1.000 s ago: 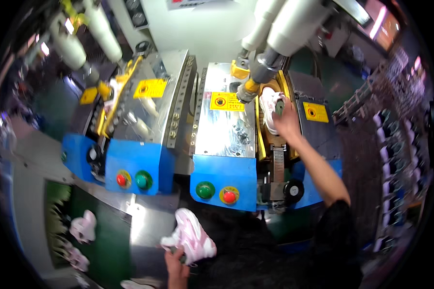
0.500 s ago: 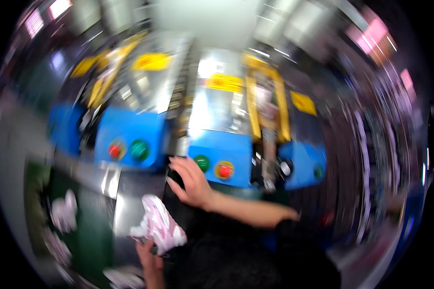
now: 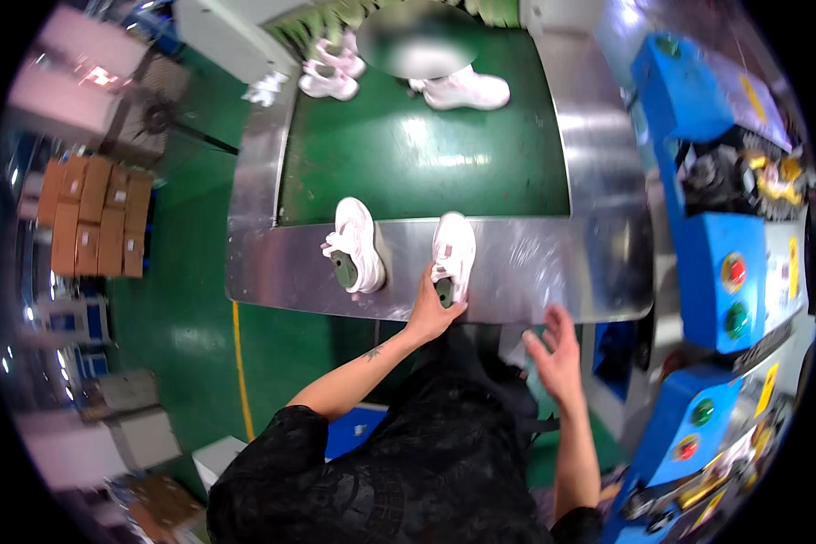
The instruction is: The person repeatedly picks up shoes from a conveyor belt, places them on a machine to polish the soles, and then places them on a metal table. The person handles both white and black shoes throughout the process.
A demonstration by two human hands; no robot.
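Far left: stacked brown cartons on the green floor. Next, on the steel worktop, a white shoe lying alone, sole end toward the near edge. Just right of it, a second white shoe on the same steel lip, left hand at its heel, fingers closed around the heel end. Right hand below the worktop edge, fingers spread, holding nothing. Far right: blue machines with red and green buttons.
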